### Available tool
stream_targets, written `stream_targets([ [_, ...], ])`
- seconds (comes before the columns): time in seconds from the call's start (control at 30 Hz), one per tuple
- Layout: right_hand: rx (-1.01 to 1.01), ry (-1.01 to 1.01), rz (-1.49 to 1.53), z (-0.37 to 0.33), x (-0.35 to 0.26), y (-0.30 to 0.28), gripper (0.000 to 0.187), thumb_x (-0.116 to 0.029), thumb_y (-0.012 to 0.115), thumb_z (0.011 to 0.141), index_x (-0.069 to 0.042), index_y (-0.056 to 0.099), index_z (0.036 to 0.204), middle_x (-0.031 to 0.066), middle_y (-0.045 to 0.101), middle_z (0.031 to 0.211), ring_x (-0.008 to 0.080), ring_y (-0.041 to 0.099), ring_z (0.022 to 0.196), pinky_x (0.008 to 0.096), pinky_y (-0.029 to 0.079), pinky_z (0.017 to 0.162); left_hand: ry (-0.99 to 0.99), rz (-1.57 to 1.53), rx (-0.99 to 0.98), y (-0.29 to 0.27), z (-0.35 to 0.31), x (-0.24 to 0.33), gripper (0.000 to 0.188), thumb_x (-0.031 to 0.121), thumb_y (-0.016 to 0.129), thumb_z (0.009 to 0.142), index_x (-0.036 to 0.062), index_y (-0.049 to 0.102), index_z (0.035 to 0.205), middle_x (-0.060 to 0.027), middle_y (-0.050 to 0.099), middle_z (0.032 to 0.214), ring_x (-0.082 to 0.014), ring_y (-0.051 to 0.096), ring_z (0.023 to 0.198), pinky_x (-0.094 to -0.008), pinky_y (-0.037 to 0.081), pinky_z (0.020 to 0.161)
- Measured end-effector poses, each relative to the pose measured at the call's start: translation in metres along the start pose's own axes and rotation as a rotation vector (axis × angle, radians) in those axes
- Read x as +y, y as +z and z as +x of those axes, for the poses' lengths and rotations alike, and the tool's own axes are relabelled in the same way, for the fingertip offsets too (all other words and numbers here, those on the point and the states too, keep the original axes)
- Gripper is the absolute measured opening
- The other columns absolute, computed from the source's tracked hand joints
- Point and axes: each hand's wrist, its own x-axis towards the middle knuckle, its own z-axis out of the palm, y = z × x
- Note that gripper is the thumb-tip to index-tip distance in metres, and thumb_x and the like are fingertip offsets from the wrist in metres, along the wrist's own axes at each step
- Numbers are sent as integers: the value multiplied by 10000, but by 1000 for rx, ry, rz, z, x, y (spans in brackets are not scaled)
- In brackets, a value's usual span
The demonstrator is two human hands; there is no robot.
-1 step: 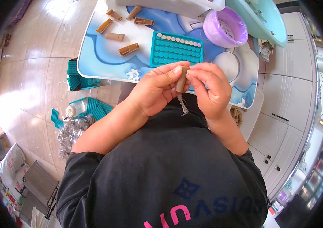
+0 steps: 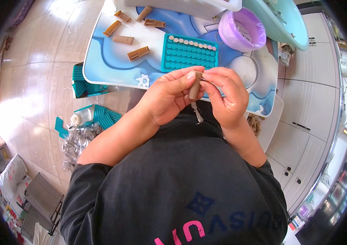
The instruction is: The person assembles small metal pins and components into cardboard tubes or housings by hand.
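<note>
My left hand grips a brown plastic casing, held nearly upright over the table's near edge. My right hand is closed in a pinch at the casing's right side near its top; whatever lies between those fingertips is too small to make out. Just beyond my hands lies a teal tray of round cells, with a row of small whitish discs along its far side. Several more brown casings lie scattered on the left of the table, some with their hollow side up.
A purple lined bin stands at the back right, beside a pale turquoise basin. A white tub sits at the far edge of the blue patterned table. More teal trays and crumpled plastic lie low on the left.
The right fingertips have shifted very slightly against the casing, and the casing has tilted a touch. Everything else stays as it was.
</note>
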Motion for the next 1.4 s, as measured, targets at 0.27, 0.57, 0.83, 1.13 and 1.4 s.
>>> stream_targets([
  [0.27, 1, -38, 4, -2, 1, 0, 126, 19, 673, 729, -22, 596, 820, 105, 611, 792, 252, 602, 674, 316, 483, 564, 8, -35, -16, -4, 2, -5, 324, 183, 563, 914, -9, 542, 1174, -75, 640, 984, -150, 610, 878, -284, 490, 827],
  [0.57, 3, -4, 32, -5, 2, 0, 111, -3, 672, 748, -19, 582, 811, 118, 610, 785, 252, 603, 659, 319, 483, 561, -10, 26, 42, 2, -1, -5, 296, 179, 558, 919, -7, 563, 1149, -53, 638, 943, -134, 604, 814, -279, 504, 774],
  [0.83, -87, 23, 77, -4, 4, 3, 122, -19, 680, 748, -21, 575, 811, 112, 593, 756, 245, 587, 658, 292, 477, 586, 5, 116, 102, -3, 1, -7, 323, 223, 523, 940, -14, 540, 1158, -52, 627, 915, -129, 605, 805, -269, 510, 780],
  [1.13, -189, 419, 655, -7, 15, -7, 207, -85, 624, 854, 3, 607, 1041, 69, 573, 995, 137, 560, 857, 262, 458, 765, -21, 219, 25, 10, -3, 4, 357, 269, 491, 950, -20, 496, 1158, -84, 611, 957, -144, 607, 765, -263, 522, 736],
  [1.4, -198, 504, 869, -20, 10, -25, 244, -101, 637, 847, -9, 588, 1068, 82, 574, 1020, 169, 547, 953, 302, 419, 860, -10, 436, 72, 23, -5, 2, 232, 225, 553, 927, 5, 551, 1002, -75, 623, 905, -132, 624, 741, -259, 535, 675],
])
